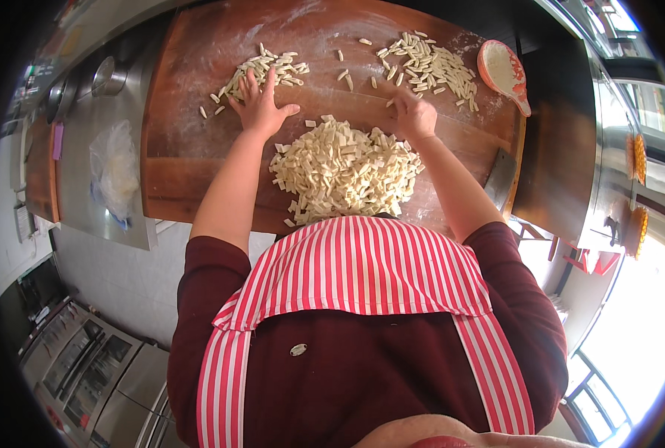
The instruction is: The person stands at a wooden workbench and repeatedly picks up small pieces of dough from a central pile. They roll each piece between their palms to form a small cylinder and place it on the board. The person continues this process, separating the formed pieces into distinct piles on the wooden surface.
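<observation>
With fingers spread, my left hand rests at the near edge of a small pile of rolled dough pieces. My right hand is curled down by the wooden board, a pale dough piece beside its fingertips. Whether anything is pinched under those fingers is hidden. Between my forearms lies a large heap of small, flat-cut dough pieces, close against my body. A second pile of rolled pieces sits beyond my right hand, with a few single ones scattered between the two piles.
A red-orange scoop with flour in it lies at the right of the floured wooden board. Below it, a cleaver blade lies near the edge. On the left metal counter are a plastic bag and a metal pot.
</observation>
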`<state>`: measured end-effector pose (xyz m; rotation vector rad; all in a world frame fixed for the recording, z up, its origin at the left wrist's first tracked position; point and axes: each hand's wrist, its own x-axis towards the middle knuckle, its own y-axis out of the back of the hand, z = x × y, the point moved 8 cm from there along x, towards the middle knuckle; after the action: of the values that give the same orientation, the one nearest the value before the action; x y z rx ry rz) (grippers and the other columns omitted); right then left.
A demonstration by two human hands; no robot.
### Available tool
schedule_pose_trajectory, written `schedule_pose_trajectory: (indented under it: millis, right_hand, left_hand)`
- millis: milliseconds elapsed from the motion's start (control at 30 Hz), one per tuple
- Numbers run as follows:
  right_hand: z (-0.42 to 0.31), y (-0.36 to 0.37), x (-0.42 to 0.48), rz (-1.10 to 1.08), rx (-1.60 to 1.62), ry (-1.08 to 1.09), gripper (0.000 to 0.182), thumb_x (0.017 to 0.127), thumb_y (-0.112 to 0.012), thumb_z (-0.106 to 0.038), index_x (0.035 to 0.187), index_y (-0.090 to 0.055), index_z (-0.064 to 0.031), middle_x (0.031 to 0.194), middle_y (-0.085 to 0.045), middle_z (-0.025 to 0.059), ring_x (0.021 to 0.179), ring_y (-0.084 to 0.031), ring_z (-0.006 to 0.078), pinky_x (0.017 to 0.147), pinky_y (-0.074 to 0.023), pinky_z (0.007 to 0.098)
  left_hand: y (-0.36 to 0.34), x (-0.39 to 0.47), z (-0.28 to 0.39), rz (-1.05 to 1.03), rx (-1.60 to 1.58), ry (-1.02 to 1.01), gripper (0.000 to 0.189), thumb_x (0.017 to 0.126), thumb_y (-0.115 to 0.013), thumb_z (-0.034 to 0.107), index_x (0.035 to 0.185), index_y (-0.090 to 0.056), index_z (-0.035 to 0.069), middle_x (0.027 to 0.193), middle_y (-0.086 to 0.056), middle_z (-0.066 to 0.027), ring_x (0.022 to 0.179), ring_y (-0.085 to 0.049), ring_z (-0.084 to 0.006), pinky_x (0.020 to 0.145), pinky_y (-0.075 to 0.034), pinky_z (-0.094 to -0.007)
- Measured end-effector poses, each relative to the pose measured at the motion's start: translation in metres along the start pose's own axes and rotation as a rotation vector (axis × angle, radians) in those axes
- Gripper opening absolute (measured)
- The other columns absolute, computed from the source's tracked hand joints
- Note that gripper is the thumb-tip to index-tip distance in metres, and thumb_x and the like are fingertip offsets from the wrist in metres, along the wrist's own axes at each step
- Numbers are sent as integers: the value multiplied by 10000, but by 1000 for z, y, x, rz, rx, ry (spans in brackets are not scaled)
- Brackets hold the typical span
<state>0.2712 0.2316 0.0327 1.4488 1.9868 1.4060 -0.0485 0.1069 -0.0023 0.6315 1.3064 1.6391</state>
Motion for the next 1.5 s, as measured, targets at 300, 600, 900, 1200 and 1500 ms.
schedule_pose_trajectory:
  millis: [300,600,900,1200,1500]
  right_hand:
    - [-38,1,-55,-389,0,-7,170,824,-731,-269,896,-700,-118,972,-703,50,904,-678,309,777,-540,438]
    - [23,-27,-24,-318,513,-409,94,872,-716,-97,935,-706,-27,772,-712,64,648,-668,155,601,-519,285]
    - [3,-19,-28,-177,103,120,186,793,-774,-250,942,-729,-149,1308,-619,73,1277,-510,309,1089,-355,493]
    - [20,-8,-9,-288,-173,-114,1011,769,-790,-531,1575,-292,-175,1640,-208,180,1527,-138,381,1213,-110,571]
    - [37,-9,39,-397,-359,-265,1256,642,-852,-594,1610,-177,-164,1662,-163,176,1545,-105,361,1218,-119,590]
  left_hand:
    - [14,20,-2,224,26,80,937,796,-793,479,1569,-289,315,1635,-215,-155,1513,-181,-361,1129,-187,-698]
    - [-2,-49,55,211,-379,-405,66,839,-727,151,857,-668,128,907,-639,-35,923,-631,-263,794,-511,-404]
    - [-4,-52,49,178,-325,-433,125,771,-801,176,809,-684,156,1041,-632,19,1060,-581,-252,919,-425,-457]
    - [-10,-29,31,101,-81,-103,962,753,-850,421,1541,-305,327,1652,-109,-144,1521,-86,-427,1116,-108,-765]
    - [5,24,25,-38,53,34,1150,737,-830,525,1617,-113,340,1684,-43,-175,1552,-2,-394,1151,-76,-723]
